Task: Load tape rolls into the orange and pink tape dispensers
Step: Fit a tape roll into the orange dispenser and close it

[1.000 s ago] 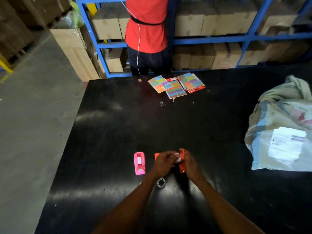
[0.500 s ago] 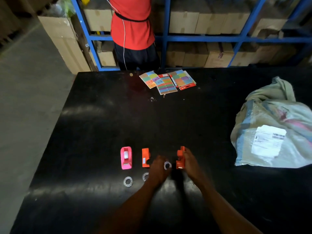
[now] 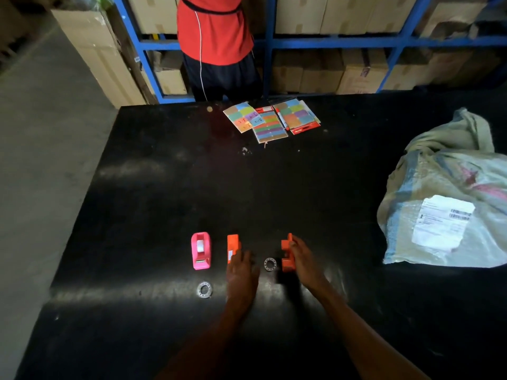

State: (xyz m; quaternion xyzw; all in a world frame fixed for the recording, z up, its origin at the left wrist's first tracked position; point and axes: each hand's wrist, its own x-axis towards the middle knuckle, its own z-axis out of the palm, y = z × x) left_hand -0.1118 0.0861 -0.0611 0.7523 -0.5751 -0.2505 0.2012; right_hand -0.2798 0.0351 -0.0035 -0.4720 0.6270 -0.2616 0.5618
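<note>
Black worktop point(image 3: 164, 215) fronts blue box-filled shelving point(image 3: 329, 42); sticker cards point(image 3: 270, 119) lie at its far edge, a sack point(image 3: 450, 204) at its right edge. Your right hand point(image 3: 304, 259) grips one orange dispenser point(image 3: 286, 253) near the front edge. Your left hand point(image 3: 241, 272), now open, has released the tape roll point(image 3: 270, 264) and touches the other orange dispenser point(image 3: 232, 246), beside the pink dispenser point(image 3: 201, 250).

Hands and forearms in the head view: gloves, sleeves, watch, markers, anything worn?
Nothing worn that shows. The left hand and right hand are bare, with no gloves. Both forearms are uncovered right down to the bottom edge of the frame, so no sleeve or cuff comes into view. No watch, band, cable or tracking marker is visible on either wrist. The lighting is dim, so a thin ring could go unseen.
</note>
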